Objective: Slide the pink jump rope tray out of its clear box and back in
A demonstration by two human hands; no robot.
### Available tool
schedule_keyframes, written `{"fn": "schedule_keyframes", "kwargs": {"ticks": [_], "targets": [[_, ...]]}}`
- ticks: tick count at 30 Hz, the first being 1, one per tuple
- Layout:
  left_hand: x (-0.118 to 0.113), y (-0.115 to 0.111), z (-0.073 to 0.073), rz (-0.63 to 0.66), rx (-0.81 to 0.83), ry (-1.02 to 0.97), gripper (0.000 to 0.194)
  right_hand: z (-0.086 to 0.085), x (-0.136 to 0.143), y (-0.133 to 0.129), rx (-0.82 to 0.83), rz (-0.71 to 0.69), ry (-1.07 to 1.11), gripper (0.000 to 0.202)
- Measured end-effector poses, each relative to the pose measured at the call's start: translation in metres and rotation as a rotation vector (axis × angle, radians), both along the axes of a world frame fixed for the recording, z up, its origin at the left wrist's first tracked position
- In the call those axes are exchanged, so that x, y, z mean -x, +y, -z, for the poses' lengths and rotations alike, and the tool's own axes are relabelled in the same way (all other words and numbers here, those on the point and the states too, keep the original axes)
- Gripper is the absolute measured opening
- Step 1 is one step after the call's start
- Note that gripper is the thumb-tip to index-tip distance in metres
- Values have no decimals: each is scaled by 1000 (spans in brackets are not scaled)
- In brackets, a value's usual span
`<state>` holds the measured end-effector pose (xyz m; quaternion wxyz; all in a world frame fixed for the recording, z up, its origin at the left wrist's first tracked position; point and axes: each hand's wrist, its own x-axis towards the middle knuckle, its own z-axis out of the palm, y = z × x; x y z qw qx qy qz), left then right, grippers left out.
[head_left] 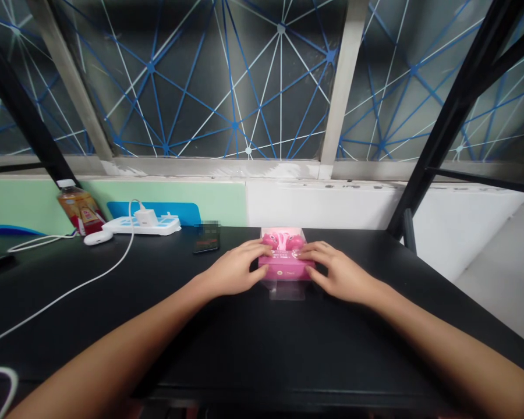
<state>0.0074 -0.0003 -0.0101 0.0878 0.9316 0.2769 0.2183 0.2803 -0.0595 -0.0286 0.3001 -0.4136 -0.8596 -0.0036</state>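
Observation:
A small pink box [283,272] with a clear window rests on the black desk, and pink headphones [283,240] show inside it. A transparent plastic flap [287,290] sticks out at its near side. Against the box's left side lies my left hand [236,269], fingertips on the top edge and thumb at the front. My right hand [341,271] grips the right side in the same way. The undersides of the fingers and the box's base are hidden.
Back left on the desk [262,349] stand a drink bottle [82,208] and a white power strip [157,224] with a charger [145,217] and cable. A white oval case [98,237] and a dark phone [206,238] lie nearby. Black frame posts [436,134] rise on both sides.

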Motion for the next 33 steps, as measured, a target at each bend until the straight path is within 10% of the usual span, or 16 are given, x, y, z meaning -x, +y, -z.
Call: {"fn": "schedule_keyframes", "kwargs": {"ticks": [17, 24, 33], "targets": [[3, -3, -6, 46, 48, -23, 28, -9, 4, -9, 42, 20, 33, 25], [5, -1, -11, 69, 38, -27, 22, -20, 6, -26, 185, 25, -135, 80], [2, 8, -8, 58, -14, -60, 18, -33, 31, -43, 54, -89, -178, 15]]}}
